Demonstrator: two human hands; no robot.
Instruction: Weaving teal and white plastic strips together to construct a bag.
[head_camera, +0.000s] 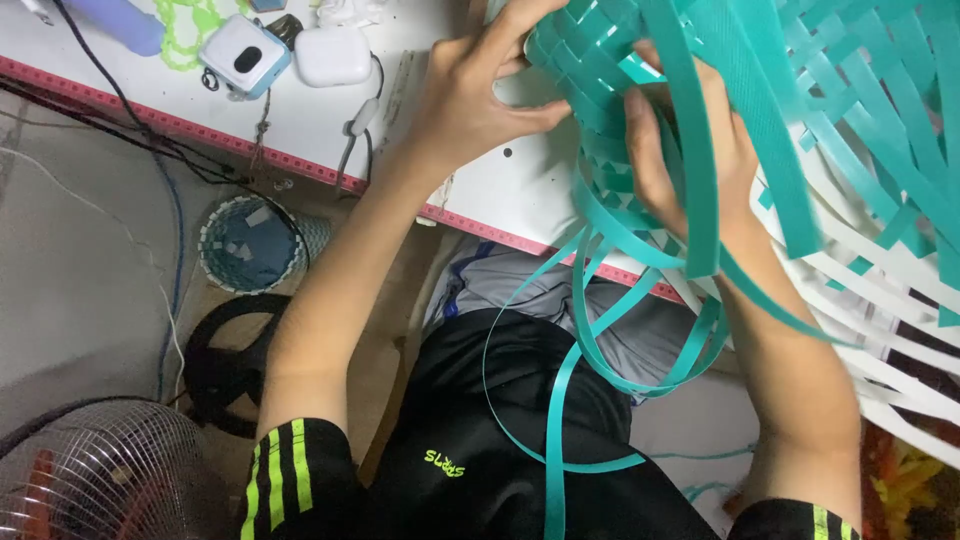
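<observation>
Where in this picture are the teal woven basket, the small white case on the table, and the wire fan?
teal woven basket (590, 80), head view, on its woven wall.
small white case (332, 55), head view, middle of its lid.
wire fan (110, 470), head view, on its grille.

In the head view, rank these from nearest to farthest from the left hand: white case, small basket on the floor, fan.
1. White case, on the table, up-left of the left hand.
2. Small basket, on the floor below the table edge.
3. Fan, bottom-left corner.
</observation>
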